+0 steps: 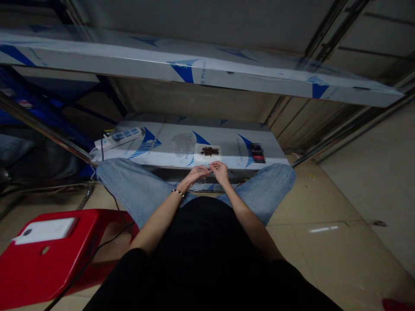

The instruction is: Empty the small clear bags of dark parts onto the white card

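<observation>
Dark brown dried crumbs [209, 151] lie heaped on a white paper square [199, 155] atop a steel bench [168, 151], light, brittle, best pinched; the left hand [196, 175] and right hand [221, 172] pinch closed, anything held too small to see.

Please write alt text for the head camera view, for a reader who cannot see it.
A seated person's left hand and right hand hold their fingers pinched together, in front of a white square heaped with dark brown bits on a film-covered steel shelf.
</observation>
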Demonstrator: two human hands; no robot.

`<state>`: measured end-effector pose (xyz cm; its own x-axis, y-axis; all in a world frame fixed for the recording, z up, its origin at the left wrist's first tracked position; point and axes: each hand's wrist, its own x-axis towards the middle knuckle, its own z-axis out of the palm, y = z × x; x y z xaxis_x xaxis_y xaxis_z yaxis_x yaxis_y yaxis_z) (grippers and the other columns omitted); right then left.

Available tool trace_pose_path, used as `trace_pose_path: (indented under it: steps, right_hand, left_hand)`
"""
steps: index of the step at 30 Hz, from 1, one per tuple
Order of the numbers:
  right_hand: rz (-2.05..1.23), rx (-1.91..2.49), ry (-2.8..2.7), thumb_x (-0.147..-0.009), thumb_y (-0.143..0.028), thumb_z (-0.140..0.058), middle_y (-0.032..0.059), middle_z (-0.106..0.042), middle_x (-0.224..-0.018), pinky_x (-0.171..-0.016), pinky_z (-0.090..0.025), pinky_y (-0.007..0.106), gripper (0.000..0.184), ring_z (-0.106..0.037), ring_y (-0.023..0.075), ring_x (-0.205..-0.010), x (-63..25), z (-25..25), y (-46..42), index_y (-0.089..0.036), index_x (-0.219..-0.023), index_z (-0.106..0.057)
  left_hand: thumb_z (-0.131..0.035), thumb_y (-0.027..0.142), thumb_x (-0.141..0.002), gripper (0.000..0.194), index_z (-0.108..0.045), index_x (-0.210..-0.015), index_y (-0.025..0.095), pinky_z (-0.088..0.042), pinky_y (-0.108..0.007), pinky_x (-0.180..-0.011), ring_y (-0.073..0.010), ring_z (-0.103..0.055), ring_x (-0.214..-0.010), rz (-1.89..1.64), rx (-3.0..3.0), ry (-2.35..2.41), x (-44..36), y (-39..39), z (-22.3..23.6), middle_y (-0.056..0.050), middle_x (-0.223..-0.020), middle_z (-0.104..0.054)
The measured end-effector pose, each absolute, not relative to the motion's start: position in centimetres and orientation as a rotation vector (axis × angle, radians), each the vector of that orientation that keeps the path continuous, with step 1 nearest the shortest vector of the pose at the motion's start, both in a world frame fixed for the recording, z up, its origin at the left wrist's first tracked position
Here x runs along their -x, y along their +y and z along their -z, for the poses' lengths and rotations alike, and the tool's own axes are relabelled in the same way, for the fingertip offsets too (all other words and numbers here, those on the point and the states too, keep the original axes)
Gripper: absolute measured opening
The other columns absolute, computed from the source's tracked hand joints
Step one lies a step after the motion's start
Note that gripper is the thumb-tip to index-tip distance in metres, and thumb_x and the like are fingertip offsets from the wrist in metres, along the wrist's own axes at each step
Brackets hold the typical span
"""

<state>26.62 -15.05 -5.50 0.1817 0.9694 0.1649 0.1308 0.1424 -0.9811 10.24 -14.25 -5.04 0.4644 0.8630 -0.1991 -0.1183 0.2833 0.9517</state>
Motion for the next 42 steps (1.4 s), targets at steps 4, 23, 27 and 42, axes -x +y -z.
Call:
trace_pose_path:
  steps: [4, 23, 27, 42]
  right_hand:
    - [-0.823, 1.221, -1.376, -0.080, -0.039, -0.072, 0.0074, -0.076, -0.080, -0.073, -0.054, 0.032, 0.021, -0.069, 0.0213, -0.075, -25.8, 5.4, -14.8, -0.018, -0.079, -0.075]
    - [-0.835, 1.081, -1.580, -0.087, -0.044, -0.069, 0.0068, -0.069, -0.099, -0.098, -0.045, 0.036, 0.023, -0.061, 0.0229, -0.102, -26.6, 3.3, -15.3, -0.023, -0.079, -0.072]
    - [-0.938, 1.050, -1.596, -0.090, -0.047, -0.061, 0.0049, -0.066, -0.096, -0.089, -0.047, 0.032, 0.027, -0.061, 0.0210, -0.096, -26.3, 3.6, -15.7, -0.022, -0.081, -0.067]
    - [-1.044, 1.167, -1.059, -0.076, -0.055, -0.069, -0.0001, -0.065, -0.072, -0.056, -0.043, 0.025, 0.036, -0.057, 0.0154, -0.062, -26.8, 5.7, -13.9, -0.021, -0.085, -0.066]
  left_hand:
    - [-0.081, 0.027, -0.069, 0.024, -0.068, -0.082, 0.011, -0.044, -0.022, -0.054, -0.0116, -0.059, -0.058, -0.741, -1.197, 0.889, -10.3, -14.3, 5.3, -0.006, -0.072, -0.070]
    - [-0.090, 0.029, -0.067, 0.037, -0.069, -0.093, 0.012, -0.058, -0.029, -0.075, -0.0186, -0.071, -0.081, -0.753, -0.870, 0.653, -9.9, -14.1, 5.2, -0.008, -0.086, -0.072]
    - [-0.091, 0.026, -0.066, 0.035, -0.069, -0.090, 0.014, -0.059, -0.031, -0.075, -0.0176, -0.071, -0.073, -0.686, -0.814, 0.649, -9.9, -14.7, 4.8, -0.006, -0.082, -0.073]
    - [-0.084, 0.044, -0.078, 0.047, -0.067, -0.109, 0.014, -0.059, -0.028, -0.068, -0.0244, -0.077, -0.087, -0.546, -1.054, 0.708, -9.9, -14.7, 4.4, -0.021, -0.110, -0.075]
